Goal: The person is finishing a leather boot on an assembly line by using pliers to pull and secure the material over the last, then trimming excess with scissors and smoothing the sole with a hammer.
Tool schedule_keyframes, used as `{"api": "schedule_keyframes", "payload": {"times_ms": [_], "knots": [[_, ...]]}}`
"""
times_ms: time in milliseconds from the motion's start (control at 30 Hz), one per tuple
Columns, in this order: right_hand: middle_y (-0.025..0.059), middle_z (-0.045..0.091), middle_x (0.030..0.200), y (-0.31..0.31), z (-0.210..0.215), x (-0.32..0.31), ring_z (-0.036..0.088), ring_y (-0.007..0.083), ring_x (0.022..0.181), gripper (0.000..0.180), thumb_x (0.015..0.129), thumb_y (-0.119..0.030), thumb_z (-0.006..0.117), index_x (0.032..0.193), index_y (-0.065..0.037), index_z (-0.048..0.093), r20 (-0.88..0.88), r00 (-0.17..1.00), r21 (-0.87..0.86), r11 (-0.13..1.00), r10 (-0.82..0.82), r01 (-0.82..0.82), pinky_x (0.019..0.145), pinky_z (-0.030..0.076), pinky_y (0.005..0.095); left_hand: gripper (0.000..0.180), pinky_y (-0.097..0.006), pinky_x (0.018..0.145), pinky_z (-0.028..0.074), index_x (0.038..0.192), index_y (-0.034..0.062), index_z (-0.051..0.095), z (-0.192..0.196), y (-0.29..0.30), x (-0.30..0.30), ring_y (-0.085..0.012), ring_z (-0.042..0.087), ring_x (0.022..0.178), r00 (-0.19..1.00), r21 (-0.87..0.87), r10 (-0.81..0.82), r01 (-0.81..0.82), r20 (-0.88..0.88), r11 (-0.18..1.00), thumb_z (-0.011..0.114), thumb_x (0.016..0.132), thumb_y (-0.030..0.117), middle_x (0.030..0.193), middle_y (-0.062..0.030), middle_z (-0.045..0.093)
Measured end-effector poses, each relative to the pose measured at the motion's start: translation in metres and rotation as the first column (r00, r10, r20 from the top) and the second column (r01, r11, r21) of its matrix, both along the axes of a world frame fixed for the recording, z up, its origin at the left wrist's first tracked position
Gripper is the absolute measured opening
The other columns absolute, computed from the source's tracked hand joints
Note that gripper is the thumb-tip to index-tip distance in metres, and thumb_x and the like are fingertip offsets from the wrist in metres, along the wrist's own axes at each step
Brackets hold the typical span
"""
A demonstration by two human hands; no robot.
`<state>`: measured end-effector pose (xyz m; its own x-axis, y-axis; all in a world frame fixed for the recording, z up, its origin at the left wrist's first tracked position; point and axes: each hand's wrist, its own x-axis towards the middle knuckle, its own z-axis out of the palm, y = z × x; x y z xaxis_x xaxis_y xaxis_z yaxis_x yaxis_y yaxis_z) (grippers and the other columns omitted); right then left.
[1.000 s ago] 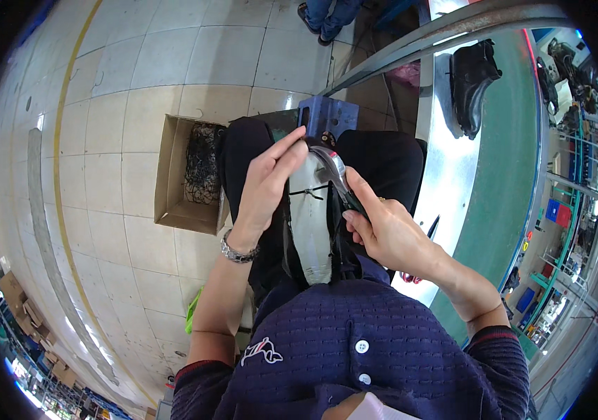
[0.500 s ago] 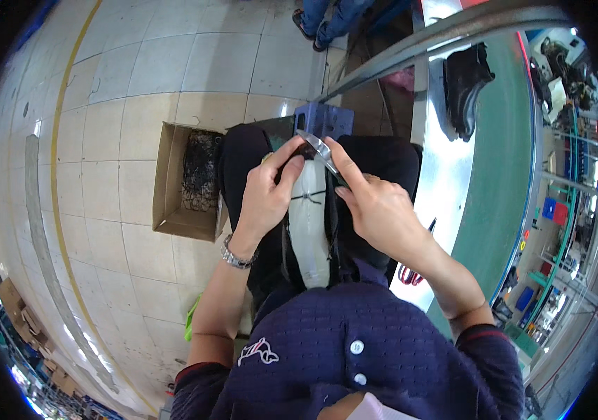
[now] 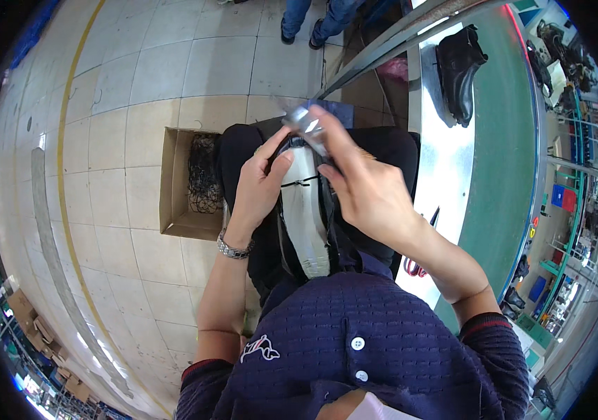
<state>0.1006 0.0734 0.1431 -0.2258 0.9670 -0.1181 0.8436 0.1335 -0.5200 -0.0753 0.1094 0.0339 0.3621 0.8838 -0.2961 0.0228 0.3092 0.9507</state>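
Left hand [image 3: 260,185] clamped on grey shoe [image 3: 306,210] upper; right hand [image 3: 362,189] pinching shiny foil-like piece [image 3: 306,120] (probably thin, crinkly). Light, stiff-soled; best gripped mid-body.

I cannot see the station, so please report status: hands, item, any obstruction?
Left hand grips shoe on lap. Right hand pinches silvery piece at its toe end. Nothing blocking.

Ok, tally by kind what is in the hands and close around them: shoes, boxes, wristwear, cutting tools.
Shoes: 2, the shoe on the lap held by left hand and right hand, and the black shoe on the conveyor
Cardboard boxes: 1
Metal wristbands: 1
Red-handled scissors: 1
Total: 5
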Motion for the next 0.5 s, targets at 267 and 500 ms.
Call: {"api": "schedule_keyframes", "payload": {"times_ms": [267, 500], "knots": [[0.0168, 0.069, 0.098, -0.054, -0.033, 0.059, 0.068, 0.0238, 0.072, 0.062, 0.096, -0.012, 0.053, 0.150, -0.016, 0.024, -0.362, 0.764, -0.291, 0.844, -0.534, 0.451, 0.065, 0.056, 0.0374, 0.069, -0.027, 0.095, 0.044, 0.147, -0.0031, 0.028, 0.024, -0.036, -0.005, -0.0156, 0.053, 0.114, 0.979, -0.081, 0.068, -0.053, 0.194, 0.995, 0.064, 0.088, 0.004, 0.132, -0.0137, 0.051], [0.0234, 0.030, 0.152, -0.117, -0.161, 0.208, 0.035, 0.0430, 0.136, 0.071, 0.098, -0.035, 0.051, 0.152, -0.006, 0.016, -0.007, 0.452, -0.027, 0.452, -0.892, 0.891, 0.110, 0.031, 0.0512, 0.065, -0.039, 0.089, 0.047, 0.134, -0.0037, 0.041, 0.012, -0.105, -0.002, -0.0320, 0.058, 0.106, 0.914, 0.340, 0.180, -0.050, -0.363, 0.939, 0.069, 0.088, 0.033, 0.120, -0.0213, 0.056]]}}
